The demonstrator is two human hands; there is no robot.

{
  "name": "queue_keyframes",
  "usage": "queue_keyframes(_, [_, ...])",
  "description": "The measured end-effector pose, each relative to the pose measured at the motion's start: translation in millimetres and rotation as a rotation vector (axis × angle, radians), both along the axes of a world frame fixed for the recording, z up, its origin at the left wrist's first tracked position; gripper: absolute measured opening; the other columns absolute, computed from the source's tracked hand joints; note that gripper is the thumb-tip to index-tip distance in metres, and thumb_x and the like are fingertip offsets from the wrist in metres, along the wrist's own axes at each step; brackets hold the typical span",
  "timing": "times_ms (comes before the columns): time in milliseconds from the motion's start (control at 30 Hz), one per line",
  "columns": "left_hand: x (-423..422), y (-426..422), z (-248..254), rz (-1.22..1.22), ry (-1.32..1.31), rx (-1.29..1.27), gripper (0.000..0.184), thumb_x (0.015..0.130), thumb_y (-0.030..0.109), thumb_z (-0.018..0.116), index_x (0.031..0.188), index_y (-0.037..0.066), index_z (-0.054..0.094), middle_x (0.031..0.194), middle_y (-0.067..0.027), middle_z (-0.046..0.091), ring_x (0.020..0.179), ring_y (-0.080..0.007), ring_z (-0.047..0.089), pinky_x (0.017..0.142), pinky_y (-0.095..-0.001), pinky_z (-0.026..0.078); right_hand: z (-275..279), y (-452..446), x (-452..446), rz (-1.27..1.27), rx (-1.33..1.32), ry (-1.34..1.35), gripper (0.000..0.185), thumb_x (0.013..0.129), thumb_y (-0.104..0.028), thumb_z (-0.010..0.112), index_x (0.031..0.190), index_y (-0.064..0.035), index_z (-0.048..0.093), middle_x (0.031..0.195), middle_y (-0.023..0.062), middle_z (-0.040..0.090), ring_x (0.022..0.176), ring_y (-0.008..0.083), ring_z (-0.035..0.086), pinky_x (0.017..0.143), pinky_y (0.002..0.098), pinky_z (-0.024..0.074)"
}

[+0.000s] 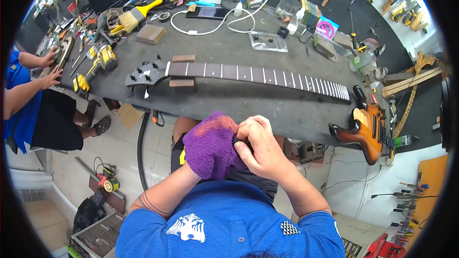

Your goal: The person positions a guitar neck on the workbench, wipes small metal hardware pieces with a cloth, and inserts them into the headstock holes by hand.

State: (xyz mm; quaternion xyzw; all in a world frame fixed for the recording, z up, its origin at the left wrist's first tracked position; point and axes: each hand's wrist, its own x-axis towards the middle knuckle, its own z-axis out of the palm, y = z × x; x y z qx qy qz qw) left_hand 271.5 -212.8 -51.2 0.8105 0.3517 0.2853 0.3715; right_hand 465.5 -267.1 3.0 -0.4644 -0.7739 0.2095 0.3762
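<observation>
A fuzzy purple cloth (208, 148) with an orange-stained patch covers my left hand, leaving only the wrist bare; the fingers look closed under it. My right hand (258, 145) is closed against the cloth's right side, thumb and fingers bent in a pinch. A bit of something dark shows between them, too small to name. Both hands are in front of my body, before the bench edge. Beyond them a guitar neck (244, 73) with a dark fretboard lies on the bench, its headstock (146, 73) to the left. Wooden blocks (182, 82) are by its headstock end.
A sunburst guitar body (370, 129) is at the bench's right end. On the left are a yellow drill (103, 59) and a paintbrush (134, 18). A white cable (210, 31) crosses the back. Another person's hands (50, 76) are at far left.
</observation>
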Motion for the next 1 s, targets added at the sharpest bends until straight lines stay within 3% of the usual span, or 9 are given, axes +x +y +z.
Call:
queue_keyframes(133, [1.8,31.7,-9.8,0.039,-0.127,-0.096,0.045,0.082,0.034,0.086,0.119,0.011,0.074,0.113,-0.012,0.07,0.11,-0.0303,0.069,0.097,-0.0437,0.053,47.9,46.4,38.6,-0.166,0.118,-0.237,0.006,0.095,-0.011,0.064,0.097,-0.0055,0.064,0.091,0.0125,0.063,0.093,0.036,0.063,0.1,0.0508,0.0447])
queue_keyframes(200, [1.1,48.6,12.2,-0.009,0.078,0.114,0.04,0.08,0.032,0.088,0.113,0.012,0.078,0.108,-0.0102,0.072,0.111,-0.0288,0.068,0.096,-0.0439,0.053,63.2,89.2,75.3,-0.354,0.2,-0.532,0.012,0.099,-0.016,0.063,0.094,-0.0054,0.062,0.087,0.0144,0.064,0.088,0.0383,0.064,0.094,0.0505,0.0461])
queue_keyframes(333, [12.4,88.8,66.5,-0.259,0.357,-0.008,0.031,0.074,0.029,0.092,0.099,0.013,0.084,0.096,-0.0056,0.076,0.104,-0.0259,0.068,0.092,-0.0412,0.054,47.5,181.3,139.7,-0.381,-0.105,-0.94,0.027,0.104,-0.026,0.062,0.096,-0.0025,0.072,0.094,0.0173,0.077,0.095,0.0371,0.075,0.092,0.0507,0.0531])
queue_keyframes(367, [14.5,95.3,58.4,-0.299,0.256,-0.026,0.029,0.073,0.028,0.092,0.097,0.013,0.084,0.094,-0.0047,0.077,0.101,-0.0252,0.069,0.09,-0.0402,0.054,35.4,195.4,148.5,-0.355,-0.195,-1.03,0.03,0.103,-0.029,0.063,0.096,-0.0018,0.074,0.096,0.0181,0.079,0.096,0.0373,0.076,0.093,0.0512,0.0543])
queue_keyframes(400, [15.0,99.7,43.9,-0.335,0.154,-0.045,0.028,0.072,0.027,0.093,0.095,0.013,0.084,0.092,-0.0038,0.078,0.098,-0.0245,0.069,0.088,-0.0392,0.054,25.1,203.0,153.6,-0.314,-0.208,-1.06,0.031,0.103,-0.03,0.064,0.097,-0.0015,0.075,0.097,0.0187,0.079,0.097,0.0378,0.077,0.093,0.0518,0.0552])
queue_keyframes(467, [13.7,101.4,22.1,-0.343,0.079,-0.112,0.023,0.07,0.039,0.089,0.091,0.029,0.085,0.079,-0.0045,0.069,0.083,-0.0314,0.062,0.08,-0.0422,0.051,10.1,216.9,161.3,-0.228,-0.236,-1.117,0.035,0.102,-0.034,0.066,0.098,-0.0009,0.076,0.1,0.02,0.08,0.098,0.0387,0.077,0.092,0.0531,0.057])
queue_keyframes(533, [11.3,99.4,9.4,-0.312,-0.066,-0.551,0.023,0.075,0.036,0.088,0.096,0.028,0.085,0.084,-0.0054,0.07,0.084,-0.0309,0.064,0.082,-0.0419,0.052,26.7,220.6,154.2,-0.247,-0.349,-1.069,0.033,0.102,-0.034,0.068,0.097,-0.0023,0.074,0.096,0.02,0.078,0.097,0.0412,0.075,0.089,0.0543,0.0568])
queue_keyframes(733, [5.6,106.1,7.3,-0.347,-0.101,-0.576,0.027,0.085,0.031,0.084,0.111,0.025,0.084,0.105,-0.0082,0.071,0.097,-0.0292,0.069,0.091,-0.0405,0.056,24.1,268.8,170.2,-0.361,-0.117,-0.869,0.018,0.099,-0.023,0.074,0.103,-0.0062,0.072,0.105,0.0139,0.074,0.102,0.0382,0.075,0.089,0.0514,0.0593])
queue_keyframes(1000, [7.0,110.4,14.9,-0.364,0.069,-0.281,0.03,0.08,0.043,0.086,0.109,0.034,0.085,0.101,-0.0053,0.073,0.093,-0.0292,0.069,0.084,-0.0416,0.056,-6.3,290.3,177.1,-0.289,-0.003,-0.945,0.016,0.095,-0.017,0.077,0.104,-0.0055,0.072,0.104,0.0123,0.071,0.103,0.0356,0.074,0.089,0.0505,0.0589])
